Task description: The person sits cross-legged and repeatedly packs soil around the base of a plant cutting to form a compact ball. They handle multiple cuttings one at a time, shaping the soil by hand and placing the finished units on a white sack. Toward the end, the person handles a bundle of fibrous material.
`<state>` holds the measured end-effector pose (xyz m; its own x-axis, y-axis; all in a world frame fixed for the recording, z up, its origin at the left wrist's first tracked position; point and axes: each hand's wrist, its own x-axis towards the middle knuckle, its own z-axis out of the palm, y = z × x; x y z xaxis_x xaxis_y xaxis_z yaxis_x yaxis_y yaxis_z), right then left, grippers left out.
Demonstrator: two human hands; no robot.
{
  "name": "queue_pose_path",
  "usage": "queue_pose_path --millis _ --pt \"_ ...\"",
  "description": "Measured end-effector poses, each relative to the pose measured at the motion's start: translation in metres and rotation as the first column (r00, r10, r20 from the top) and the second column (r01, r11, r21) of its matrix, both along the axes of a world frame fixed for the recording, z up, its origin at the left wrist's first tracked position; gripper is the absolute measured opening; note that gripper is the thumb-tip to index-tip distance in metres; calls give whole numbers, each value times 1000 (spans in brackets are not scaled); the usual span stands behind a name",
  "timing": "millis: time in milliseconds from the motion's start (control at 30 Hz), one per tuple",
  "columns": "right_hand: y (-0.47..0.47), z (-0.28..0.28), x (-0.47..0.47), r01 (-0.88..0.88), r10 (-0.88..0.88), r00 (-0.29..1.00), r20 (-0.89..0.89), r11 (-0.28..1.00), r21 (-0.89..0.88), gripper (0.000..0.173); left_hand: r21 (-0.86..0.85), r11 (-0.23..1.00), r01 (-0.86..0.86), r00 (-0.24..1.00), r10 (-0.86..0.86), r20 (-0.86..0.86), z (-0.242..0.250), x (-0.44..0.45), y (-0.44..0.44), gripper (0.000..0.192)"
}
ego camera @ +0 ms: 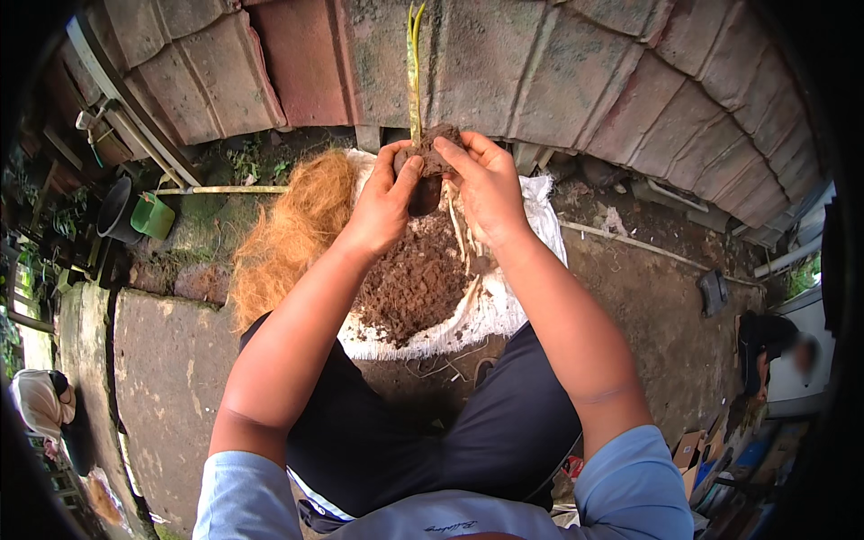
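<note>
My left hand (386, 196) and my right hand (484, 185) together hold a clump of dark moist soil (439, 152), thumbs pressed on its top. From the clump's left side rises a thin yellow-green plant shoot (414, 81), split into narrow leaves at the tip. A dark rounded object (425, 196) shows just under the clump; what it is I cannot tell. Below my hands, loose brown soil (412, 283) is heaped on a frayed white woven sack (499, 310). A large bundle of orange-brown fibre (290, 229) lies at the sack's left side.
Overlapping roof tiles (472, 67) span the far side. A green plastic container (152, 216) and a black bucket (116, 209) stand at left. A thin pole (223, 190) lies beyond the fibre. One person (44, 405) is at far left, another (769, 344) at far right, near cardboard boxes (688, 452).
</note>
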<state>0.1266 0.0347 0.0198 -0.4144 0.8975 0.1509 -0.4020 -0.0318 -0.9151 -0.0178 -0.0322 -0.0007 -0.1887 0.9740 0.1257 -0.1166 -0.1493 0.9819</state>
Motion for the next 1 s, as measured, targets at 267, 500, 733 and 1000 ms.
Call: queue_pose_path --millis 267,500,733,1000 --pt "3 0 -6 -45 -18 959 -284 975 -215 15 -6 994 111 950 -104 294 6 -13 2 46" --pt "12 5 6 -136 113 985 -129 972 -191 26 -56 997 52 990 -45 130 11 -10 -2 53" --pt "6 22 16 -178 178 976 128 984 -9 30 -45 996 73 997 -71 36 8 -18 -2 51" --pt "10 19 14 -208 211 977 39 976 -69 26 -33 999 -14 999 15 49 17 -9 -2 35"
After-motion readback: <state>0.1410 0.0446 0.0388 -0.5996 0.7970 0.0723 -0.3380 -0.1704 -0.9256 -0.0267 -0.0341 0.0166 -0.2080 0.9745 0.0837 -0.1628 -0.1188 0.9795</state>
